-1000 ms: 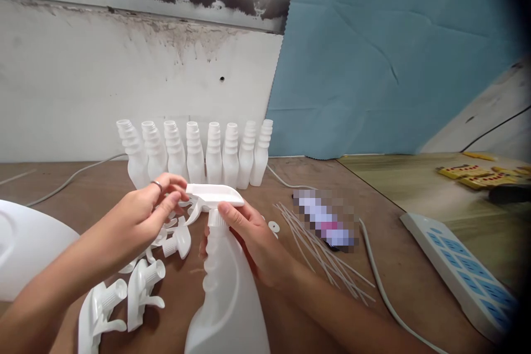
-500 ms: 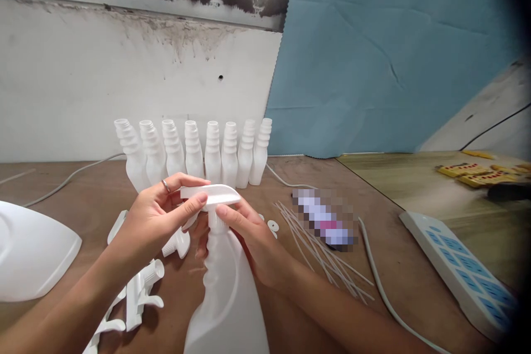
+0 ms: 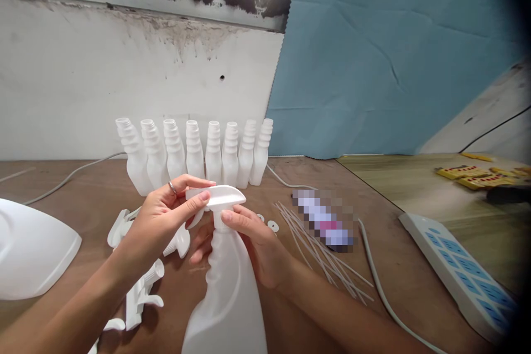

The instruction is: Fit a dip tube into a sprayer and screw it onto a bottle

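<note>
Both hands are meeting low in the centre of the frame. The left hand [image 3: 164, 218] is pinching the white trigger spray head [image 3: 215, 198] between thumb and fingers, closed on its left end. The right hand [image 3: 249, 240] is wrapping around the ribbed neck of the white spray bottle [image 3: 226, 293], fingers closed on it just under the head. The bottle is tilting slightly, its long axis running from the bottom edge of the frame up toward the centre, neck pointing away from the camera. The head is sitting on top of the neck, its long axis lying crosswise, left to right.

Loose spray heads [image 3: 143, 287] are lying on the brown table [image 3: 398, 265] at lower left. Thin white tubes [image 3: 319, 249] and small washers [image 3: 272, 226] are lying just right of the hands. A row of open white bottles [image 3: 194, 152] is standing behind, against the wall. A power strip [image 3: 460, 276] is lying at lower right.
</note>
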Action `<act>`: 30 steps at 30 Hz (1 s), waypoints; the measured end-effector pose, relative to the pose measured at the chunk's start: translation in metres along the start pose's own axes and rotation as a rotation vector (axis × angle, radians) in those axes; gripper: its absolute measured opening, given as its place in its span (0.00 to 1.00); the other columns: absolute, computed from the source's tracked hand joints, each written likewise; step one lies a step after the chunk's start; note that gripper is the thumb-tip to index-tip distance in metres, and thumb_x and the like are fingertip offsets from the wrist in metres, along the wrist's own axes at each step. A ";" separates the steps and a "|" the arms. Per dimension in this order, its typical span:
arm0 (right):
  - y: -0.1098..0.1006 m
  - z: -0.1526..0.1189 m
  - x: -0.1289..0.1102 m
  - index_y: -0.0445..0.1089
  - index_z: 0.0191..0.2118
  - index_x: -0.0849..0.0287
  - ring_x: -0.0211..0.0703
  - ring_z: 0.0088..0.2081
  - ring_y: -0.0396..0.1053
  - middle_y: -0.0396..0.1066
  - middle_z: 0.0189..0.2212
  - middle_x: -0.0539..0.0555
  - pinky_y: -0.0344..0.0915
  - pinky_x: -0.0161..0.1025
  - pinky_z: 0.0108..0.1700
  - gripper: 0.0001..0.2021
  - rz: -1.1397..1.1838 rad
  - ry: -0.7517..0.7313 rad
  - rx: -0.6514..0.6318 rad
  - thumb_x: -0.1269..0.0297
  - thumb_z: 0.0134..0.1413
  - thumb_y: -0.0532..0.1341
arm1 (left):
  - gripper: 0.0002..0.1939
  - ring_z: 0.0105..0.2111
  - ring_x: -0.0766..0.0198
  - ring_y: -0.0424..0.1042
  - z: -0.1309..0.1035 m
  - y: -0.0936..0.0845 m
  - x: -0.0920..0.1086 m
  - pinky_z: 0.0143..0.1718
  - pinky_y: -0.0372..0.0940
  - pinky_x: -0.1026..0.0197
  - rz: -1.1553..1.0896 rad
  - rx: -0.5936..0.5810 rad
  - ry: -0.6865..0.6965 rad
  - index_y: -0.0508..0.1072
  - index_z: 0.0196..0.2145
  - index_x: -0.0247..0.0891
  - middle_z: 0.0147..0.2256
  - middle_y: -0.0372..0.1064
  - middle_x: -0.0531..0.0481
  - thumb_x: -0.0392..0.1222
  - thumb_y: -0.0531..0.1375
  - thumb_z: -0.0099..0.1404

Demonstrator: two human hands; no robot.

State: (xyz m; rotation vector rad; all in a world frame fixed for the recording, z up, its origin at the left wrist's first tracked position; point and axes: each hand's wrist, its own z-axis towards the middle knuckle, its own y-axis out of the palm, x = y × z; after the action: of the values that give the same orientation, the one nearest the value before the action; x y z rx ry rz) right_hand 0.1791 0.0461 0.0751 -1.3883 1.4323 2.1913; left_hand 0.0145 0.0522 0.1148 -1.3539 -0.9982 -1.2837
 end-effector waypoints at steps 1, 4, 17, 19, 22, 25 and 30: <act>0.000 0.000 0.000 0.64 0.52 0.63 0.44 0.26 0.69 0.70 0.31 0.56 0.67 0.39 0.32 0.18 -0.008 0.001 -0.004 0.57 0.62 0.60 | 0.20 0.17 0.64 0.63 -0.001 0.003 0.000 0.21 0.61 0.64 -0.061 -0.016 -0.018 0.69 0.50 0.41 0.19 0.58 0.54 0.55 0.61 0.65; 0.001 0.000 -0.001 0.65 0.49 0.64 0.44 0.26 0.68 0.69 0.30 0.57 0.66 0.37 0.29 0.18 -0.040 0.017 -0.018 0.53 0.62 0.60 | 0.23 0.13 0.60 0.62 -0.005 0.012 0.003 0.15 0.61 0.61 -0.186 -0.015 -0.065 0.66 0.54 0.42 0.17 0.58 0.55 0.54 0.61 0.66; 0.004 -0.004 -0.003 0.59 0.45 0.59 0.44 0.23 0.70 0.67 0.27 0.51 0.67 0.37 0.25 0.15 -0.049 -0.037 0.012 0.53 0.65 0.60 | 0.20 0.11 0.59 0.61 -0.016 0.031 0.015 0.13 0.62 0.59 -0.212 0.051 -0.021 0.63 0.56 0.38 0.16 0.61 0.55 0.49 0.56 0.70; 0.005 -0.003 -0.002 0.59 0.48 0.60 0.44 0.23 0.69 0.68 0.27 0.52 0.68 0.38 0.26 0.20 -0.056 -0.037 0.044 0.48 0.63 0.60 | 0.19 0.10 0.60 0.60 -0.015 0.030 0.014 0.11 0.61 0.59 -0.262 0.057 -0.043 0.65 0.54 0.40 0.16 0.60 0.56 0.49 0.57 0.69; 0.005 -0.002 -0.003 0.62 0.48 0.63 0.46 0.24 0.69 0.68 0.26 0.55 0.67 0.38 0.26 0.31 -0.097 0.026 0.050 0.36 0.58 0.59 | 0.15 0.12 0.64 0.61 -0.012 0.027 0.011 0.12 0.60 0.65 -0.259 0.125 -0.038 0.69 0.48 0.40 0.19 0.60 0.55 0.48 0.61 0.67; 0.005 -0.001 -0.004 0.63 0.48 0.63 0.48 0.26 0.69 0.69 0.28 0.57 0.67 0.39 0.27 0.31 -0.101 0.033 0.000 0.35 0.58 0.57 | 0.12 0.14 0.68 0.60 -0.011 0.025 0.011 0.14 0.58 0.68 -0.204 0.165 -0.001 0.70 0.46 0.41 0.20 0.57 0.56 0.48 0.61 0.67; 0.010 -0.002 -0.007 0.63 0.49 0.63 0.48 0.29 0.70 0.70 0.30 0.57 0.67 0.39 0.29 0.22 -0.085 0.013 -0.050 0.46 0.62 0.56 | 0.08 0.20 0.72 0.64 -0.010 0.023 0.013 0.21 0.61 0.74 -0.145 0.192 0.035 0.73 0.42 0.40 0.22 0.59 0.55 0.45 0.62 0.67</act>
State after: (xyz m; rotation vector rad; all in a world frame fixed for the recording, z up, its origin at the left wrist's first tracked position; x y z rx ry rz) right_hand 0.1782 0.0415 0.0868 -1.4539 1.3056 2.1834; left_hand 0.0367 0.0375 0.1242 -1.1259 -1.1811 -1.2775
